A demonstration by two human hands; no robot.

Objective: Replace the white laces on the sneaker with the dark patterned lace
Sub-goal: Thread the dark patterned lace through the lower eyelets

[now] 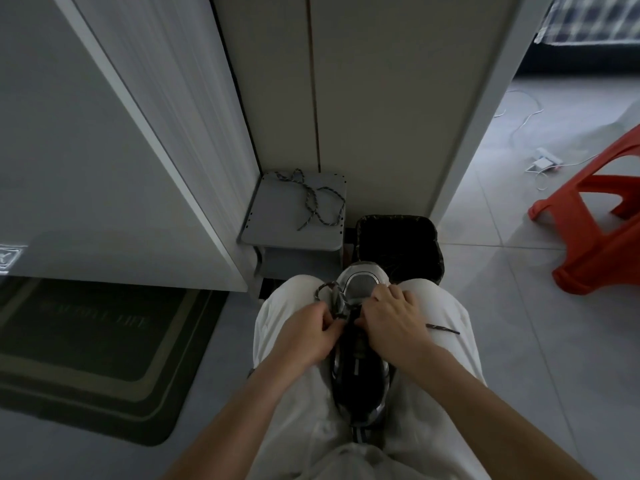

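So the sneaker (360, 368) sits wedged between my knees (433, 299), right hand (391, 317) gripping it steady while left hand (308, 330) pinches the lace (325, 288).

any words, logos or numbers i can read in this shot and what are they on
"LIFE": last word on the dark doormat; the words before it are too dim to read.
Sticker on the white panel: an outline mark, no readable letters.
Sneaker: no legible text.

Left hand (312, 332) pinching lace (323, 289); right hand (394, 317) curled on sneaker (360, 381); forearms converging.
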